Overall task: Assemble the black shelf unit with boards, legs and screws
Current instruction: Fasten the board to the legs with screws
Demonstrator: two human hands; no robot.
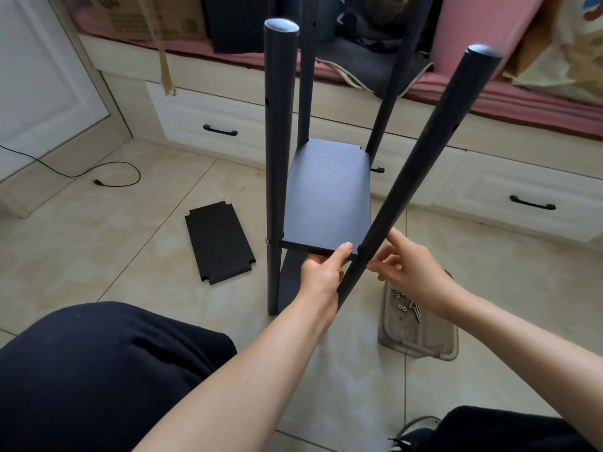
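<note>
The black shelf unit stands on the tiled floor with several round black legs pointing up. A black board (326,194) sits between the legs above a lower board. My left hand (321,275) grips the board's near edge, thumb on top. My right hand (408,265) pinches at the near right leg (421,171) where it meets the board; whether a screw is between the fingers is hidden. A screw head shows on the near left leg (277,158). A spare black board (218,243) lies flat on the floor to the left.
A clear plastic tub (421,347) with screws and washers sits on the floor under my right wrist. White drawers (208,122) and a pink cushioned bench run along the back. A black cable (107,177) lies at the left. My knees are at the bottom.
</note>
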